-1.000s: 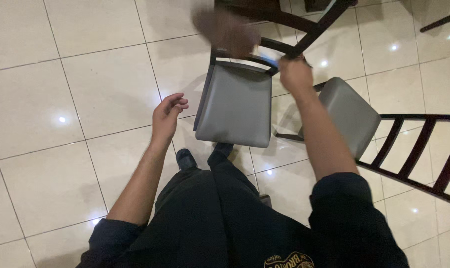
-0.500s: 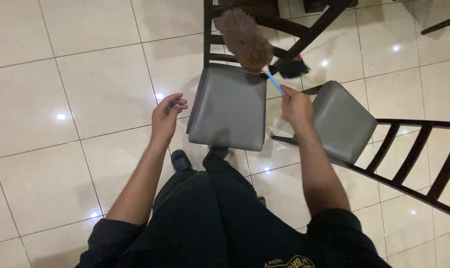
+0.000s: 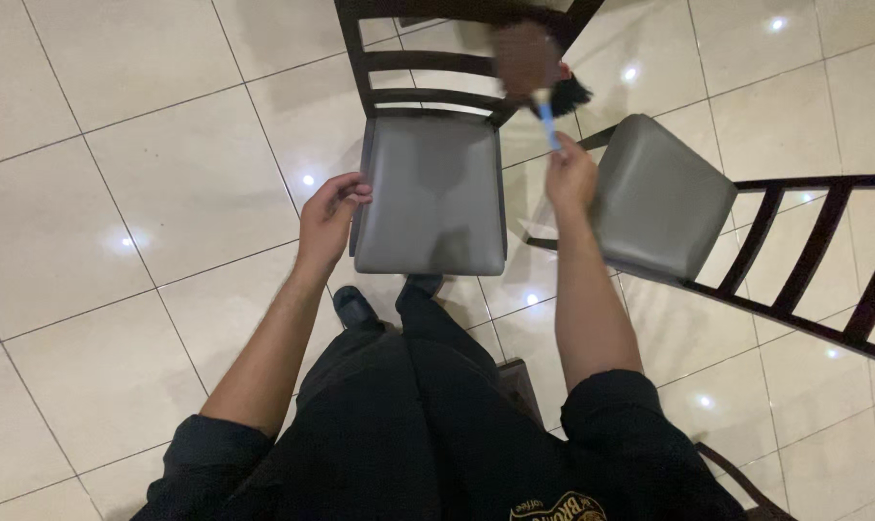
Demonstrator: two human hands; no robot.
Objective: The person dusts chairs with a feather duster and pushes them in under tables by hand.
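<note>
A feather duster (image 3: 526, 60) with a light blue handle is gripped in the right hand (image 3: 569, 179), the fingers being closed around the lower end of the handle. The brown feather head is held up against the right rear corner of the nearer chair (image 3: 428, 193), at the lower slats of its dark wooden backrest; the head is blurred, so actual contact with the wood cannot be confirmed. The left hand (image 3: 328, 217) is placed at the left edge of the grey padded seat, with the fingers curled loosely and the fingertips touching or almost touching the seat rim; nothing is held in it. A second chair (image 3: 664, 198) of the same kind, grey-seated with a dark ladder back, is seen just to the right of the first, turned at an angle, its seat close beside the right forearm. Both chairs are stood on a glossy cream tiled floor (image 3: 138, 193). Dark trousers and a dark shoe (image 3: 355, 309) of the person are visible below the nearer seat.
</note>
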